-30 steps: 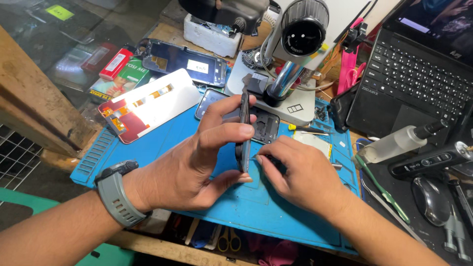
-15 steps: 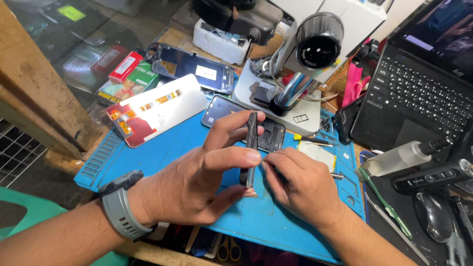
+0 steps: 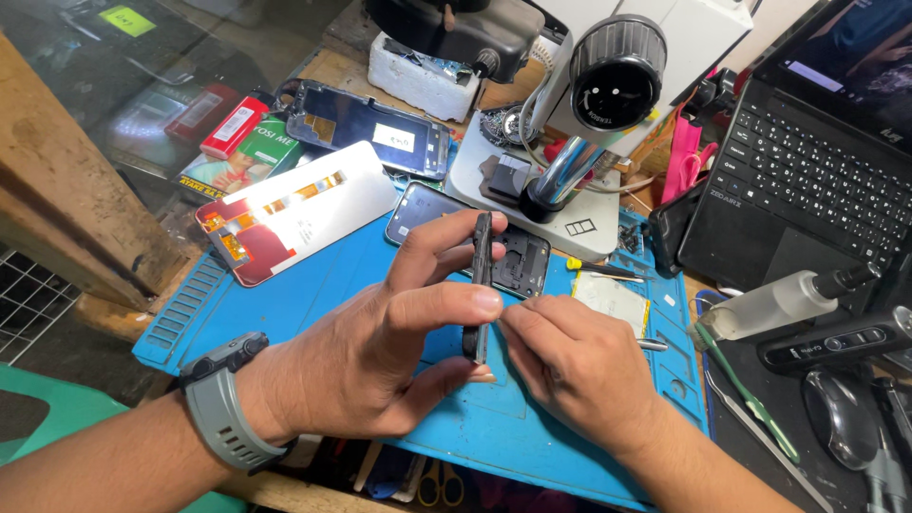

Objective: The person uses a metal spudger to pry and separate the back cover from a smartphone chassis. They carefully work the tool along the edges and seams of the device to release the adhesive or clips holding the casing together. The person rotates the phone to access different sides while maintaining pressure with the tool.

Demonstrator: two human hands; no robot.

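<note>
- Blue silicone mat (image 3: 313, 294) covers the middle of the table, and both hands work above it.
- Left hand (image 3: 380, 351), with a grey watch (image 3: 223, 404) on its wrist, has its grip closed on a dark phone (image 3: 480, 285) held on edge: thumb across the near face, forefinger over the top end, the other fingers behind. Only the thin edge of the phone shows, so its faces cannot be read.
- Right hand (image 3: 570, 366) sits just beside the phone's lower half, fingertips pinched together against its edge. Whether a small tool or part is between those fingertips cannot be told; the fingers hide it.
- Behind the phone lies an opened phone back (image 3: 518, 261) on the mat, partly covered by the left fingers.
- Further back stands a microscope (image 3: 608, 81) on a white base; its upper body is cut off by the top edge.
- To the left lie a white display panel (image 3: 304, 204) with orange flex strips and a dark screen (image 3: 366, 123).
- At the right a black laptop (image 3: 807, 180) is cut off by the frame edge; near it are a clear bottle (image 3: 779, 304), a dark mouse (image 3: 841, 418), and a yellow-handled screwdriver (image 3: 603, 269).
- Small objects under the table's front edge are too dim to make out.
</note>
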